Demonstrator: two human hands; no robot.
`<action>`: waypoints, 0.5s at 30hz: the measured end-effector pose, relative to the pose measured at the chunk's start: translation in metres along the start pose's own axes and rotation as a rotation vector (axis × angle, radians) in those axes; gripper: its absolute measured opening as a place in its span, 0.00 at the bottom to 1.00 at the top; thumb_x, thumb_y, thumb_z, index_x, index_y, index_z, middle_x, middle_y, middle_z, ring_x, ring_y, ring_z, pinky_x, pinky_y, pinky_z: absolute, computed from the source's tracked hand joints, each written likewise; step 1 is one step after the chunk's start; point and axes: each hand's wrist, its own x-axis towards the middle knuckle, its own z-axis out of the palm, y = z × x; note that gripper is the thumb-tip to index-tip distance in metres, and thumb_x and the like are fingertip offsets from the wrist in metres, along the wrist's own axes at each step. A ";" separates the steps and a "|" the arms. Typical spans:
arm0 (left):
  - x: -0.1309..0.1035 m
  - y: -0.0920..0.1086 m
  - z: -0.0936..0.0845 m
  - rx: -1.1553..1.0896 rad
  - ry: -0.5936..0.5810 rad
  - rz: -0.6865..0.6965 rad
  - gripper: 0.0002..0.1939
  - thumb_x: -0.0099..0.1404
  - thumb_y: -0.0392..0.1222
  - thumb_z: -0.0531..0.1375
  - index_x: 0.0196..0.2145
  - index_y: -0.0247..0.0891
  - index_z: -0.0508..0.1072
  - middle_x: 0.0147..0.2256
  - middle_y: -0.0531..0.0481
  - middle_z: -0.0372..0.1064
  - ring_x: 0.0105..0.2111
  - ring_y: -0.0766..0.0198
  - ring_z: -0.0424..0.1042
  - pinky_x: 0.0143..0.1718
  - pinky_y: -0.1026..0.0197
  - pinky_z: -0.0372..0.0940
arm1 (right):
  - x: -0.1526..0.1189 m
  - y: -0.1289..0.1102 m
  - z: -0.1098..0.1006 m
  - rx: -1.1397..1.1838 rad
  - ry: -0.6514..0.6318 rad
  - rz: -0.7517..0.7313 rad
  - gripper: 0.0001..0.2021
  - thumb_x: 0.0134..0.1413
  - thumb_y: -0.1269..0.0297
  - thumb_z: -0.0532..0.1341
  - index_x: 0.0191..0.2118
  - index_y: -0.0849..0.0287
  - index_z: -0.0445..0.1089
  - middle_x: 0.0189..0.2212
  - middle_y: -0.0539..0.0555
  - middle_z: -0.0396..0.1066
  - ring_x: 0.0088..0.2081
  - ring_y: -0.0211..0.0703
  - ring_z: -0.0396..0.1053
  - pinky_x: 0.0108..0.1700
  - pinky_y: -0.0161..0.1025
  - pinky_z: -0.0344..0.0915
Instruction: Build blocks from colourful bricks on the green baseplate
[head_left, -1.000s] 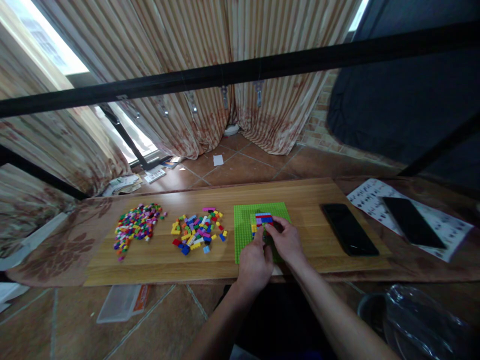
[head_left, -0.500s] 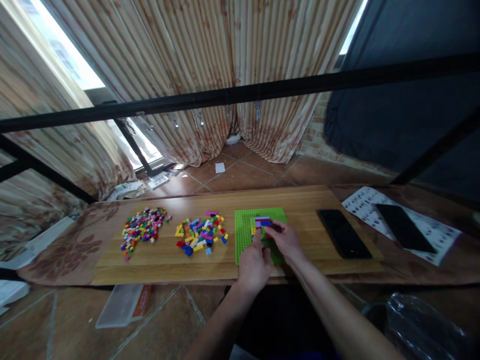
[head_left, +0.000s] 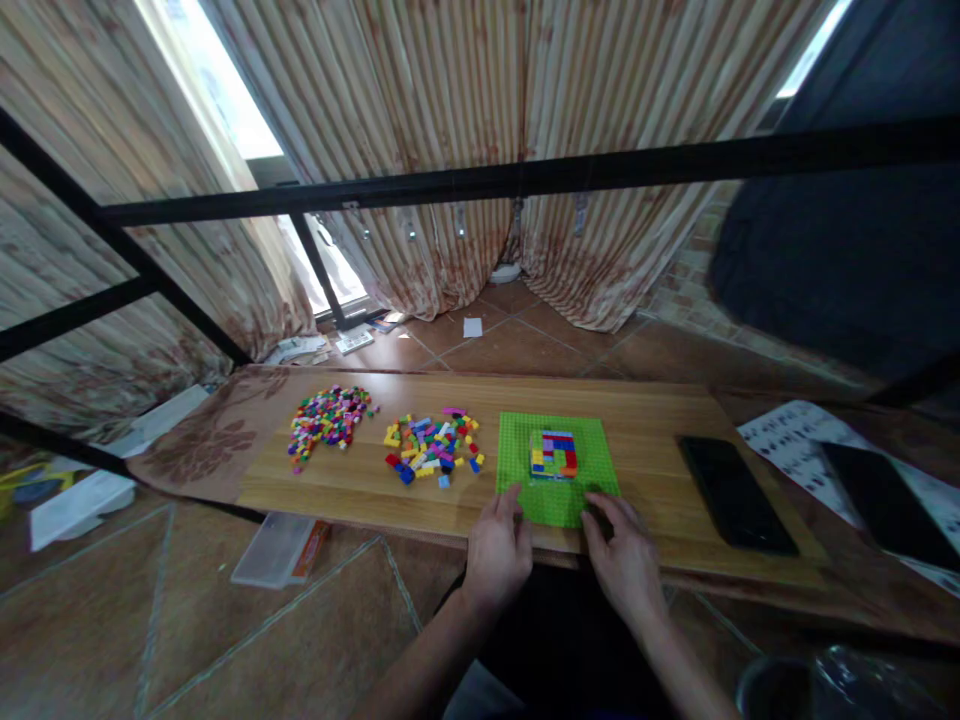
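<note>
A wood-grain desk (head_left: pixel 646 440) carries a green studded baseplate (head_left: pixel 551 503); at its near edge are the left hand (head_left: pixel 499 550) and right hand (head_left: pixel 626 560), apart, grip impossible to tell. A multicoloured brick build (head_left: pixel 553 456) sits near the plate's middle.

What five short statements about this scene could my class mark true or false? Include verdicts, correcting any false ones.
1. The multicoloured plastic brick build stands on the flat green studded baseplate. True.
2. A heap of tiny multicoloured pieces lies on the brown wooden board, left of the baseplate. True.
3. The bare left hand rests on that heap. False: the left hand is at the baseplate's near left corner.
4. The black rectangular device on the board lies left of the baseplate. False: that device lies right of it.
5. The bare right hand is at the baseplate's near right side. True.
</note>
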 end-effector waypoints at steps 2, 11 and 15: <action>-0.001 -0.004 -0.001 -0.006 0.017 0.002 0.23 0.61 0.36 0.53 0.55 0.36 0.62 0.43 0.42 0.69 0.43 0.57 0.69 0.47 0.55 0.64 | -0.005 0.003 0.002 -0.077 -0.014 -0.085 0.15 0.58 0.57 0.52 0.43 0.59 0.71 0.44 0.60 0.70 0.48 0.52 0.65 0.50 0.51 0.63; 0.002 -0.049 -0.043 -0.008 0.367 -0.088 0.13 0.61 0.34 0.52 0.44 0.36 0.67 0.38 0.44 0.68 0.39 0.59 0.70 0.42 0.57 0.65 | -0.004 0.015 0.003 -0.176 -0.016 -0.205 0.17 0.59 0.55 0.51 0.40 0.60 0.72 0.43 0.60 0.69 0.45 0.52 0.66 0.49 0.50 0.64; 0.007 -0.065 -0.061 0.096 0.424 -0.150 0.12 0.61 0.37 0.54 0.44 0.37 0.66 0.39 0.44 0.67 0.39 0.58 0.69 0.42 0.56 0.65 | -0.007 0.017 0.006 -0.183 0.017 -0.226 0.16 0.60 0.55 0.51 0.41 0.59 0.72 0.43 0.60 0.69 0.45 0.51 0.66 0.50 0.50 0.63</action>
